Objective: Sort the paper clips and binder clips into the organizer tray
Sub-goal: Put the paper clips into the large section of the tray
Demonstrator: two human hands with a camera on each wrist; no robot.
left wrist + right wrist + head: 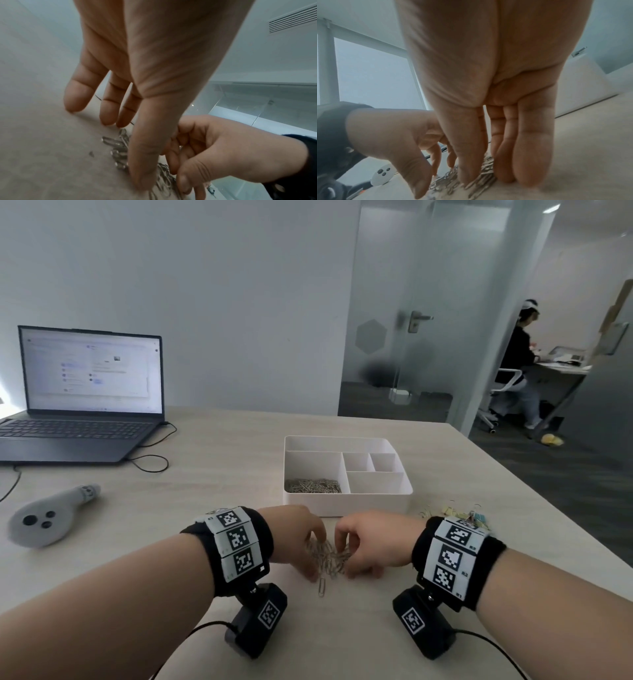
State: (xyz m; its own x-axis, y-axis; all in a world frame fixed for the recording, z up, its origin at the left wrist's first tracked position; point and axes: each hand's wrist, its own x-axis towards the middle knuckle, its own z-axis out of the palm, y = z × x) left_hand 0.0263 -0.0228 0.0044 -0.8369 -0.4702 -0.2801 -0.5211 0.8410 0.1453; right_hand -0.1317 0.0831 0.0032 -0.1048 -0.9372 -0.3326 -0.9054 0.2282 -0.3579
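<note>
Wood-grain worktop, pale, carries everything. Largest item: one open laptop, far left, screen lit, one cable trailing off its right side. One white organizer tray at centre, five compartments: one long strip along the back, one large at left, two small squares, one wide at front right. Only the large left one holds anything, a heap of silver paper clips; too many to count. One grey handheld controller lies near left, three dark buttons visible.

Two hands at the near edge, each wrist with a black band of tag markers and one camera block. Left hand and right hand face each other, fingertips down on a loose pile of paper clips just in front of the tray. Left grip: fingers spread and bent, tips on the worktop round the pile, thumb on the clips. Right grip: fingers curled down against the pile's other side. Cannot tell if either grip actually pinches a clip. One single clip lies apart, just nearer than the pile.

Binder clips, pastel, small cluster right of the tray, partly behind the right wristband; count unclear.
</note>
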